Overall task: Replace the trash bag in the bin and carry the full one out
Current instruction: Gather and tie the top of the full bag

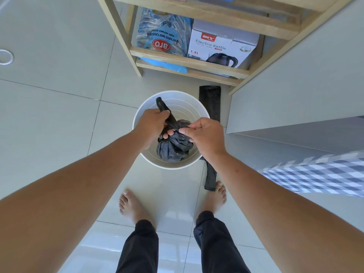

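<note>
A white round bin point(173, 97) stands on the tiled floor below me. Above its opening hangs a full black trash bag point(173, 148), gathered at the neck. My left hand point(151, 125) grips one twisted black ear of the bag, whose end sticks up past my knuckles. My right hand point(202, 134) pinches the other ear of the same bag from the right. A flat, folded black bag point(210, 103) lies on the floor to the right of the bin, partly hidden behind my right arm, its lower end near my right foot.
A wooden shelf unit point(189, 62) stands just beyond the bin, holding a blue sugar pack point(163, 34) and an electric kettle box point(222, 48). A pale cabinet wall point(295, 85) rises at the right, with a checked cloth point(319, 174) below it. My bare feet stand close behind the bin.
</note>
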Tool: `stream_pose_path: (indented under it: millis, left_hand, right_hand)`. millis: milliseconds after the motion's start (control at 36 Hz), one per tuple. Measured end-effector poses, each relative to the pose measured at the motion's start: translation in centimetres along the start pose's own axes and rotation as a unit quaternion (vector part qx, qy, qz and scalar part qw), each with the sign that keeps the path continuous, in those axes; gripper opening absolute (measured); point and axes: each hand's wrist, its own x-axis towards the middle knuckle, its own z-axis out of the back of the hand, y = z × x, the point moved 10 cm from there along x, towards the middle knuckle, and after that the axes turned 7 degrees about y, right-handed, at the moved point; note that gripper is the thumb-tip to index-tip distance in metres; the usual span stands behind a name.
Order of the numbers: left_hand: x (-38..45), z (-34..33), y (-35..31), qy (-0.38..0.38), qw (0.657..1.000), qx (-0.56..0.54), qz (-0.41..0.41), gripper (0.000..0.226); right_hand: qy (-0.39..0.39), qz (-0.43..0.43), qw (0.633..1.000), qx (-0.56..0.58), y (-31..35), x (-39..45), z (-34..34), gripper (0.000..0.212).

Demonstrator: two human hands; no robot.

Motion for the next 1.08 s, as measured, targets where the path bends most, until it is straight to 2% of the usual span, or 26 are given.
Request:
stream_pose_path:
  millis: [139, 222, 278, 361, 472, 500, 556, 583, 667, 778, 861, 972, 1083]
  left_hand:
    - [-0.5, -1.2, -0.3, 0.043, 0.999, 0.012, 0.023, 0.028]
    - [-0.6, -1.2, -0.5, 0.038, 0.999, 0.004, 0.030, 0.025]
    - [-0.6, -1.3, -0.4, 0.045, 0.998, -0.004, 0.042, 0.024]
    - [-0.8, -1.8, 0.1, 0.073, 0.994, -0.043, 0.068, 0.025]
    - [-1.2, -2.3, 0.2, 0.117, 0.987, -0.083, 0.073, 0.019]
    - [-1.4, -2.5, 0.0, 0.140, 0.984, -0.089, 0.062, 0.024]
    - [-1.6, -2.3, -0.3, 0.169, 0.985, -0.031, 0.017, 0.050]
    - [-1.8, -2.1, -0.8, 0.170, 0.985, 0.031, -0.019, 0.053]
    - [-2.4, -1.7, -2.3, 0.129, 0.969, 0.178, -0.113, 0.035]
    - [-3.1, -0.8, -3.5, 0.018, 0.946, 0.254, -0.199, 0.023]
    - [-3.4, -0.8, -3.1, -0.011, 0.935, 0.257, -0.246, 0.026]
    - [-4.5, -0.5, -3.0, -0.072, 0.915, 0.255, -0.306, 0.028]
    - [-4.8, -0.7, -1.9, -0.065, 0.932, 0.220, -0.280, 0.029]
  right_hand:
    - [0.002, 0.085, 0.996, -0.040, 1.8, -0.8, -0.7, 0.028]
    - [0.004, 0.151, 0.985, -0.078, 3.4, -1.1, -1.0, 0.018]
    - [0.013, 0.203, 0.971, -0.128, 4.4, -1.5, -1.6, 0.011]
    - [0.026, 0.265, 0.936, -0.231, 5.2, -2.0, -2.8, 0.016]
    - [0.070, 0.270, 0.896, -0.347, 4.6, -1.9, -4.2, 0.013]
    - [0.073, 0.262, 0.893, -0.357, 4.3, -1.7, -4.1, 0.012]
    - [0.081, 0.239, 0.894, -0.370, 3.8, -1.2, -3.9, 0.009]
    - [0.095, 0.225, 0.893, -0.377, 3.5, -0.9, -3.9, 0.009]
    - [0.136, 0.199, 0.889, -0.389, 3.0, -0.6, -4.4, 0.011]
    - [0.162, 0.173, 0.903, -0.359, 2.5, -0.2, -4.5, 0.015]
    - [0.170, 0.172, 0.917, -0.316, 2.3, -0.1, -4.7, 0.018]
    - [0.147, 0.090, 0.972, -0.157, 2.0, -0.1, -3.1, 0.031]
    - [0.160, 0.010, 0.987, 0.002, 0.7, 0.0, -2.8, 0.053]
